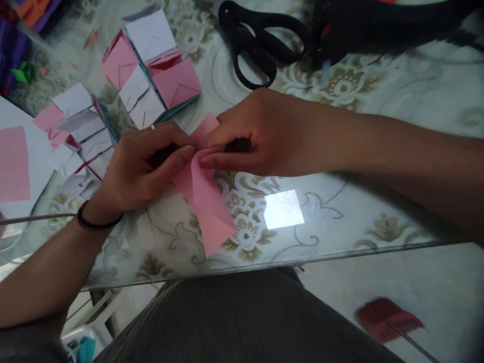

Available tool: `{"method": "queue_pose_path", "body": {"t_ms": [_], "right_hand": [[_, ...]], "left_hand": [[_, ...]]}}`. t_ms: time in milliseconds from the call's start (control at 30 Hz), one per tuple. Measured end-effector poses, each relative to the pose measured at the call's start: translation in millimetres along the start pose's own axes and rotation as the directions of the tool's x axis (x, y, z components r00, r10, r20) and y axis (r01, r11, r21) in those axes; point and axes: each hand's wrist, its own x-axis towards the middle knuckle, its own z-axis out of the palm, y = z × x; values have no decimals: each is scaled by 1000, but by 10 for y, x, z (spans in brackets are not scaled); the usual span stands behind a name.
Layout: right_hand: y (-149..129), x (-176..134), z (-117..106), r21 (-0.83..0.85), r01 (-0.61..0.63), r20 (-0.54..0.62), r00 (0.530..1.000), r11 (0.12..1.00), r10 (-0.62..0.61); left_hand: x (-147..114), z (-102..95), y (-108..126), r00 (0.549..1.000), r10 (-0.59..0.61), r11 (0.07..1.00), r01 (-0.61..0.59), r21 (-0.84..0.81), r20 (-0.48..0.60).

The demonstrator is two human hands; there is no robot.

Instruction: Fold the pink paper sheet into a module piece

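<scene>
A sheet of pink paper (212, 212), partly folded and curling, is held just above the table near its front edge. My left hand (147, 161) pinches its left side between thumb and fingers. With thumb and forefinger, my right hand (242, 138) grips the paper's curled edge close to the left fingertips. The sheet's lower end hangs towards me, and part of its far end is covered by my fingers. Beyond my left hand stands a pink and white folded-paper piece (176, 83). Another folded-paper piece (91, 131) lies beside my left wrist.
Black-handled scissors (260, 40) lie at the back, next to a dark tool (363, 30). White and pink sheets (13, 161) are at far left, with a green scrap (23, 73) above. The glass-covered table (325, 217) ends just before my lap.
</scene>
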Motion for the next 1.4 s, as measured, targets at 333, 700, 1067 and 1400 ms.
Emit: {"method": "queue_pose_path", "body": {"t_ms": [333, 700, 1067, 1400], "right_hand": [[-45, -5, -23, -32, -21, 21, 1000, 999, 22], [-31, 0, -15, -40, -17, 12, 1000, 999, 17], [-19, -3, -12, -25, -5, 7, 1000, 1000, 6], [-41, -8, -22, -43, -21, 11, 1000, 999, 22]], "left_hand": [[10, -5, -29, 998, 64, 997, -63, 35, -9], [7, 1, -32, 999, 51, 998, -51, 29, -10], [7, 7, -6, 1000, 20, 1000, -20, 23, -19], [10, 8, 3, 1000, 18, 999, -17, 34, -14]]}}
